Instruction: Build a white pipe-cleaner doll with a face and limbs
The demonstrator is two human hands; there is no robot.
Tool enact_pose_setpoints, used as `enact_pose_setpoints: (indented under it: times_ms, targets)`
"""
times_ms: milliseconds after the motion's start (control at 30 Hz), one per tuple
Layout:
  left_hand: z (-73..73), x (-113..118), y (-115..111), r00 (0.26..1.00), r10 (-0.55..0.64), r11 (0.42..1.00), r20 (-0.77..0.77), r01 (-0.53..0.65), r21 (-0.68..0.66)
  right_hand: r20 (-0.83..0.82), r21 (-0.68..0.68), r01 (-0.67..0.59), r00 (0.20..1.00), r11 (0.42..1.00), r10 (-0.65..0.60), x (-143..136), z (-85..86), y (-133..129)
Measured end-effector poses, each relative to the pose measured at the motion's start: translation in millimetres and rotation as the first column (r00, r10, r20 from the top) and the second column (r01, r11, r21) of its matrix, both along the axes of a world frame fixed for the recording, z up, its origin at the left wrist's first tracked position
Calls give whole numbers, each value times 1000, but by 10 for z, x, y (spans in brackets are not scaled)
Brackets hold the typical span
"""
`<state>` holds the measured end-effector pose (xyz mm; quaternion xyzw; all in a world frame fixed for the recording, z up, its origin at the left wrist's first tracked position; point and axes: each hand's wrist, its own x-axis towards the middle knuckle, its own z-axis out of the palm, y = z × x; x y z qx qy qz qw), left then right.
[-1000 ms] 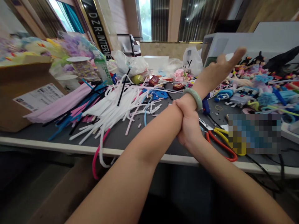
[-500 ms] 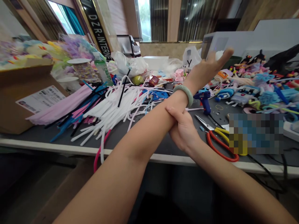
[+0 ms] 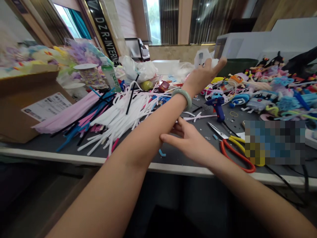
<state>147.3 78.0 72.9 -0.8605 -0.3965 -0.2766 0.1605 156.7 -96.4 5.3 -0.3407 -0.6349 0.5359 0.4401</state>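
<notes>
My left arm reaches forward over the table, a green bangle (image 3: 182,97) round its wrist. My left hand (image 3: 201,75) is raised above the far part of the table, fingers apart, with nothing seen in it. Against the underside of my left forearm rests my right hand (image 3: 187,138), thumb on the near side and fingers partly hidden behind the arm. A blue glue gun (image 3: 217,107) stands right of my left wrist. Scissors (image 3: 234,145) with red and yellow handles lie right of my right hand. White fuzzy sticks (image 3: 123,115) are heaped left of my forearm.
A cardboard box (image 3: 32,99) stands at the left, near pink sticks (image 3: 71,112) and a green bottle (image 3: 110,74). Plush dolls (image 3: 262,99) pile up at the right. A plastic bag (image 3: 140,69) lies at the back. The table's pale front edge (image 3: 173,168) crosses the view.
My left hand has moved left and slightly down. My right hand has slid along the forearm toward the elbow, and its grip has loosened. A small blue piece on the table now shows.
</notes>
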Motion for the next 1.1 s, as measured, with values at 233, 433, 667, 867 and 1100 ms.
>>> enact_pose_setpoints:
  times_ms: [233,433,667,867,1100]
  targets:
    - [-51,-77,-5,989,108,987,97,-95,-128,634,663,204,358,720,-685,266,202,81]
    - [-252,38,-127,991,95,987,91,-82,-136,676,734,-42,145,678,-722,273,92,219]
    - [-379,153,-220,997,35,986,70,-23,-163,559,829,-12,35,559,-829,514,74,372]
    - [-341,109,-245,995,39,978,95,-18,-207,526,851,-37,63,524,-848,596,164,381]
    - [-285,-21,-268,965,47,913,258,64,-404,486,874,-35,133,486,-864,609,194,377]
